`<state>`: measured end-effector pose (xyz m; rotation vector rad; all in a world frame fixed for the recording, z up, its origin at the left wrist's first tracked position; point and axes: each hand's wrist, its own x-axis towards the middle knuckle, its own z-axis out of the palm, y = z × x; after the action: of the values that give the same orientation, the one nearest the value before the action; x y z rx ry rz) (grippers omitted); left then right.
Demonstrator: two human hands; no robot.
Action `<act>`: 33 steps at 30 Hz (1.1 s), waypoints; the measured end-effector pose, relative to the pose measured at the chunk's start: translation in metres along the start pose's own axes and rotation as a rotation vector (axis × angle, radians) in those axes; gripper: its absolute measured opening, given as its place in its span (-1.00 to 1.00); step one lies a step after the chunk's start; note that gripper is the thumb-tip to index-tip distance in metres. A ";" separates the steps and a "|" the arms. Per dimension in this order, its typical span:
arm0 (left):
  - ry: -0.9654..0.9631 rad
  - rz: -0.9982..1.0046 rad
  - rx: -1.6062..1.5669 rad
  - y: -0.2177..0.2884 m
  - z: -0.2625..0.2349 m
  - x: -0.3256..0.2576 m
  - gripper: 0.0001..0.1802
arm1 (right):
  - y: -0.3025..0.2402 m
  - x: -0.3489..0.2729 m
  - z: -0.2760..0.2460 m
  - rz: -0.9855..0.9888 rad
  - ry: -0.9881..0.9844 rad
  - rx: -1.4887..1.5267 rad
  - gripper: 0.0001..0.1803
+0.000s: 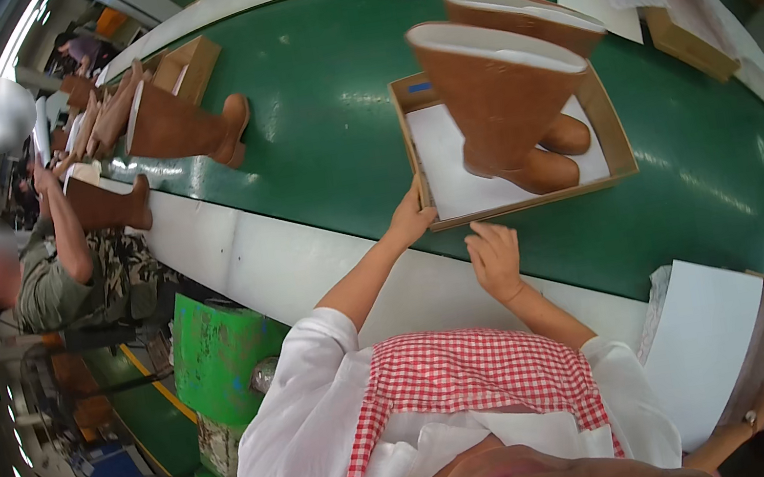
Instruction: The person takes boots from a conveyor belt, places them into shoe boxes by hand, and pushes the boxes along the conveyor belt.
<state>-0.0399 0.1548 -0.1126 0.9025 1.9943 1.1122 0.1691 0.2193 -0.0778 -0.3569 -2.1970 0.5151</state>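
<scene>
A pair of tall brown boots (508,91) with pale linings stands upright in a shallow cardboard box (618,129) on the green conveyor belt. White paper (436,137) lines the box bottom under them. My left hand (411,213) grips the box at its near left corner, the fingers partly hidden by the wall. Just in front of the near wall is my right hand (496,259), empty, with its fingers apart and pointing toward the box.
To the left, a co-worker (60,267) handles a brown boot (110,202); more boots (187,124) lie on the belt. A green drum (221,351) stands at my left. Another person's hand (763,407) touches paper sheets (713,337) at lower right. An open box (691,24) sits far right.
</scene>
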 end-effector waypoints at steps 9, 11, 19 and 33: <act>-0.221 0.038 0.006 0.065 0.035 0.084 -0.08 | -0.013 -0.060 0.042 0.108 -0.476 0.018 -0.70; -0.243 0.056 -0.025 0.064 0.044 0.106 -0.03 | -0.014 -0.058 0.046 0.118 -0.466 0.039 -0.68; -0.314 0.090 -0.170 0.037 0.061 0.141 -0.13 | -0.011 -0.050 0.043 0.117 -0.467 0.038 -0.69; 0.390 0.293 0.519 -0.064 -0.076 -0.008 -0.64 | -0.015 -0.062 0.044 0.080 -0.465 0.000 -0.71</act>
<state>-0.1128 0.0904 -0.1360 1.3597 2.6047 0.9916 0.1717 0.1700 -0.1373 -0.3514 -2.6369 0.6971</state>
